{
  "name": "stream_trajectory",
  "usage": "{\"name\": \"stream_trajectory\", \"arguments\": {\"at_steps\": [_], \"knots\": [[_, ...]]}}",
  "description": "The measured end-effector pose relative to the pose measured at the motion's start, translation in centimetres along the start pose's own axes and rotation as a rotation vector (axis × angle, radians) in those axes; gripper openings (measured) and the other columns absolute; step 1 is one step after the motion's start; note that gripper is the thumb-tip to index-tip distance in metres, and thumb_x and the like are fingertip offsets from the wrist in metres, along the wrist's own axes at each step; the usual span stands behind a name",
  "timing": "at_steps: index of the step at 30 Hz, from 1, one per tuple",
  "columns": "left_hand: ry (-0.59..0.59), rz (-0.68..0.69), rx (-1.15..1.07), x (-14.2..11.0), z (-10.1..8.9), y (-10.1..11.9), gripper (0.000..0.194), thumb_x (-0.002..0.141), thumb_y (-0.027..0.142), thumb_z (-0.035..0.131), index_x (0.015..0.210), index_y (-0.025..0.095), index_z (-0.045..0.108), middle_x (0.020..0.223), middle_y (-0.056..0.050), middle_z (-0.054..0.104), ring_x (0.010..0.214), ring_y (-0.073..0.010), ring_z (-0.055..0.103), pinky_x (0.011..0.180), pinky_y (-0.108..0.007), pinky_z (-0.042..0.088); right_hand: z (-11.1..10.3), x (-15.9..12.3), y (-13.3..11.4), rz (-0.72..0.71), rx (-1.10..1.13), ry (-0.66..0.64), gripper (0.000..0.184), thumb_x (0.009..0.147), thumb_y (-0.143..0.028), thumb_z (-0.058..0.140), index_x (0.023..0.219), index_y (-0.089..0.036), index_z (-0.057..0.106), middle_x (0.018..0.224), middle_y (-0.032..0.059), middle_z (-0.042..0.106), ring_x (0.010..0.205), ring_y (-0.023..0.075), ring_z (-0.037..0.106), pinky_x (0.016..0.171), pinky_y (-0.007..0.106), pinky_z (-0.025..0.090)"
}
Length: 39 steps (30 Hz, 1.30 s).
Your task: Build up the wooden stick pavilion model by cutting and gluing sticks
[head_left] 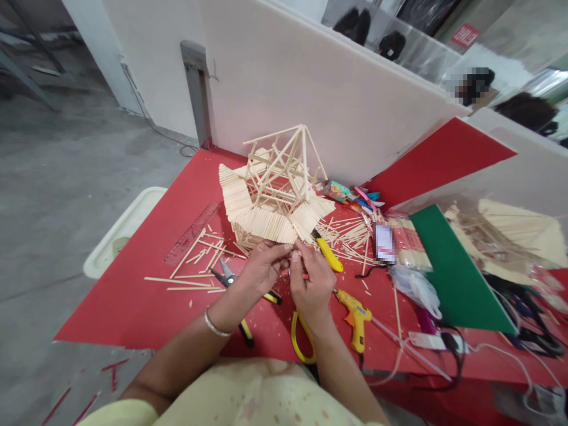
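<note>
A pavilion-like model of thin wooden sticks (266, 222) stands on the red table, with an open stick frame rising above its slatted, flared skirt. My left hand (267, 266) and my right hand (313, 278) meet at its front edge. Both are closed, fingertips pinched together; whatever small thing they hold is hidden. Under my right wrist shows a yellow looped handle (302, 338), its upper part covered by the hand. Dark-bladed pliers or cutters (228, 275) with yellow-black handles lie partly beneath my left forearm. Right of my right hand is a yellow glue gun (356, 316).
A yellow utility knife (328, 251) lies beside loose sticks (348, 236). On the left are a clear ruler (191, 232) and cut sticks (189, 283). A plastic bag (415, 290), green board (461, 278), power strip (428, 340) and cords occupy the right. A white partition (310, 94) stands behind.
</note>
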State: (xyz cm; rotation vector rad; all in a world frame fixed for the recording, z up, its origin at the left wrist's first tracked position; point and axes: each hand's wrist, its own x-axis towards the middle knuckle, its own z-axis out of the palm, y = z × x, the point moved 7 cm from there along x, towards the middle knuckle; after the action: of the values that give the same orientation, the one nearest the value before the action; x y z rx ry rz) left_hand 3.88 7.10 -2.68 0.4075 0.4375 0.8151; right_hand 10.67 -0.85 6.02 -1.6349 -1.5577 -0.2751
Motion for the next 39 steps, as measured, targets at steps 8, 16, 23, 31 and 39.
{"name": "stream_trajectory", "arguments": {"at_steps": [8, 16, 23, 31, 39], "knots": [[0.006, 0.017, 0.028, 0.06, -0.20, 0.04, 0.016, 0.066, 0.021, 0.084, 0.077, 0.015, 0.074, 0.073, -0.003, 0.071, 0.061, -0.0108, 0.061, 0.061, -0.023, 0.047, 0.13, -0.18, 0.23, -0.002, -0.014, -0.010, 0.035, 0.095, -0.022, 0.055, 0.127, -0.016, 0.066, 0.090, 0.0097, 0.073, 0.084, 0.0191, 0.068, 0.080, 0.033, 0.055], [-0.023, 0.024, -0.007, 0.02, -0.01, -0.08, 0.018, 0.067, 0.020, 0.084, 0.081, 0.013, 0.074, 0.074, -0.003, 0.072, 0.061, -0.0101, 0.061, 0.058, -0.022, 0.045, 0.05, -0.07, 0.00, -0.006, -0.022, -0.010, 0.034, 0.095, -0.023, 0.054, 0.126, -0.015, 0.066, 0.090, 0.0105, 0.073, 0.084, 0.0189, 0.067, 0.080, 0.033, 0.055], [-0.002, 0.021, 0.007, 0.02, -0.08, -0.07, 0.017, 0.066, 0.020, 0.085, 0.078, 0.015, 0.074, 0.075, -0.003, 0.072, 0.063, -0.0106, 0.062, 0.064, -0.023, 0.048, 0.02, 0.03, -0.14, -0.015, -0.038, -0.005, 0.034, 0.096, -0.024, 0.054, 0.127, -0.016, 0.066, 0.091, 0.0101, 0.073, 0.085, 0.0193, 0.068, 0.082, 0.033, 0.055], [-0.046, 0.013, -0.016, -0.01, 0.20, -0.18, 0.017, 0.068, 0.020, 0.085, 0.080, 0.014, 0.074, 0.072, -0.003, 0.072, 0.064, -0.0122, 0.065, 0.065, -0.024, 0.050, 0.05, -0.11, -0.13, -0.021, -0.030, 0.000, 0.035, 0.095, -0.021, 0.055, 0.127, -0.015, 0.066, 0.093, 0.0110, 0.073, 0.088, 0.0199, 0.068, 0.083, 0.034, 0.055], [-0.077, 0.022, -0.022, -0.09, 0.53, -0.05, 0.009, 0.072, 0.018, 0.082, 0.077, 0.015, 0.074, 0.075, -0.004, 0.073, 0.064, -0.0120, 0.065, 0.067, -0.024, 0.051, -0.05, -0.18, -0.13, -0.019, -0.034, 0.011, 0.035, 0.095, -0.021, 0.055, 0.127, -0.015, 0.066, 0.093, 0.0109, 0.073, 0.086, 0.0198, 0.068, 0.081, 0.034, 0.056]]}}
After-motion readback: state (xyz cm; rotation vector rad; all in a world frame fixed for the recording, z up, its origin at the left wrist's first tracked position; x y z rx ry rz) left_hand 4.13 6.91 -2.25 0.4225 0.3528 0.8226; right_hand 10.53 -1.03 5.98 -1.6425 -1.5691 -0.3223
